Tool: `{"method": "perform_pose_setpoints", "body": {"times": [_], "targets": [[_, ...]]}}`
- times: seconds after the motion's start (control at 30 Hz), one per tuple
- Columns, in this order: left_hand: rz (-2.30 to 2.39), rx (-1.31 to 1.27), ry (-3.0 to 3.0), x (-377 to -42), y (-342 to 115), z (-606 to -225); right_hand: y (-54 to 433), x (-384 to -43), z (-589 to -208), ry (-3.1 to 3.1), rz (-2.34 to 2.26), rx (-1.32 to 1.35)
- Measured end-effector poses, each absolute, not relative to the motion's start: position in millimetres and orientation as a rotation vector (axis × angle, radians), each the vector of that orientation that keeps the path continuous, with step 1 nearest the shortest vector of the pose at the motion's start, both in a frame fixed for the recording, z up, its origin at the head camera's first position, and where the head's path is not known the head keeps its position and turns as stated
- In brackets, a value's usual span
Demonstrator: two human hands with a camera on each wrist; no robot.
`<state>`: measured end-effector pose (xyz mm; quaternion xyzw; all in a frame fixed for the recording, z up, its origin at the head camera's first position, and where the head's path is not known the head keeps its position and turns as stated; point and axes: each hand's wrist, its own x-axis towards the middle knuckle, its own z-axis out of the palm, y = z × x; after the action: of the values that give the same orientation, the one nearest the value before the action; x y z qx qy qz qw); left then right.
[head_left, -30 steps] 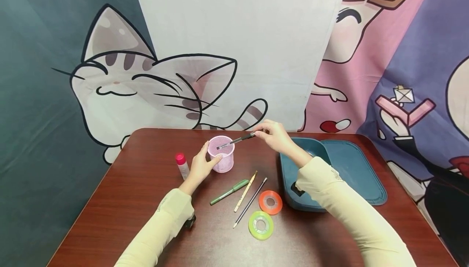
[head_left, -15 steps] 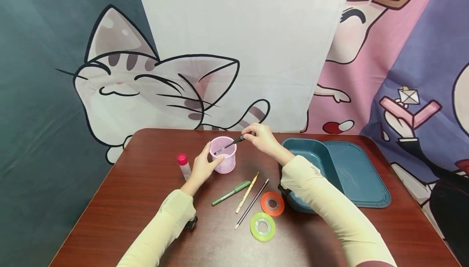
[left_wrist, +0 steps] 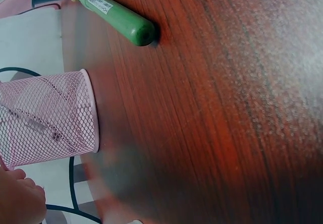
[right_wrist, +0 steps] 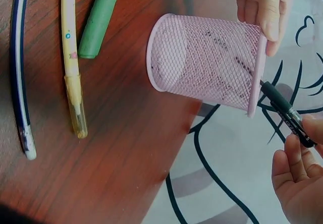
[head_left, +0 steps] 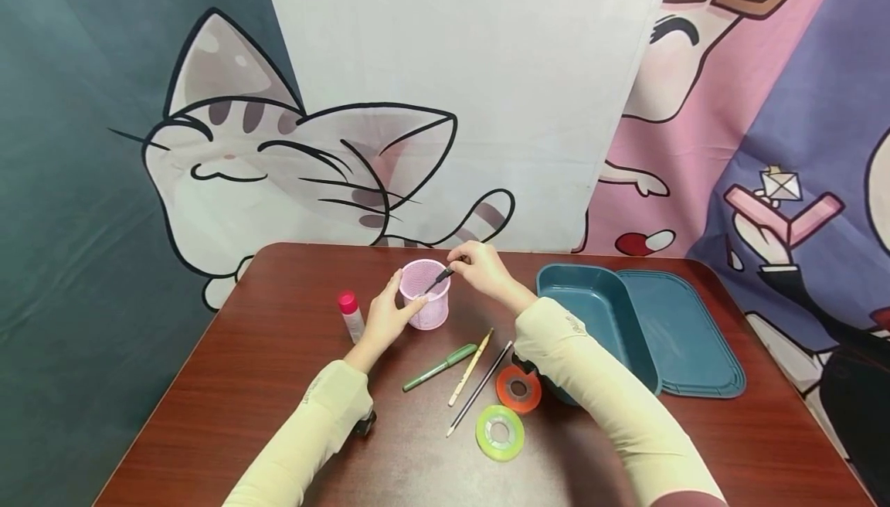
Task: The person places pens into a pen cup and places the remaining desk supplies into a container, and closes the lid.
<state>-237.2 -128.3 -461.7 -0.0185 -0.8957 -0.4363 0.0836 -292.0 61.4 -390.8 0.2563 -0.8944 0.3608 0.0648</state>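
Note:
My left hand [head_left: 389, 318] holds the pink mesh pen holder [head_left: 432, 311] at its rim, with the thumb on the near side and fingers on the far left side. The holder stands upright on the table. Between thumb and fingers, my right hand [head_left: 484, 271] pinches a black pen [right_wrist: 283, 111] by its dark end. This pen slants down over the rim, its lower part inside the holder. Through the mesh [left_wrist: 38, 114] in the left wrist view, the part inside shows faintly.
A glue stick [head_left: 351, 318] with a red cap stands left of the holder. In front lie a green pen [head_left: 439, 368], a yellow pencil-like stick [head_left: 470, 368] and a striped pencil [head_left: 478, 389]. Orange tape [head_left: 518, 389], green tape [head_left: 500, 433], a teal box [head_left: 591, 302] and its lid [head_left: 684, 337] are rightward.
My right hand has moved left and slightly down toward the holder, and the black pen has gone deeper into it. My left hand keeps its hold on the rim.

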Motion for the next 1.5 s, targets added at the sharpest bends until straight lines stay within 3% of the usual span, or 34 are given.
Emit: {"method": "perform_pose_setpoints", "body": {"times": [0.5, 1.07, 1.5], "targets": [[-1.303, -0.054, -2.663, -236, -129, -462, 46, -291, -406, -2.708, 1.126, 0.763], [-1.307, -0.059, -2.636, -236, -128, -462, 60, -289, -405, -2.677, 1.184, 0.643], [-1.308, -0.048, -2.656, -237, -128, -463, 69, -270, -412, -2.674, 1.289, 0.686]]}}
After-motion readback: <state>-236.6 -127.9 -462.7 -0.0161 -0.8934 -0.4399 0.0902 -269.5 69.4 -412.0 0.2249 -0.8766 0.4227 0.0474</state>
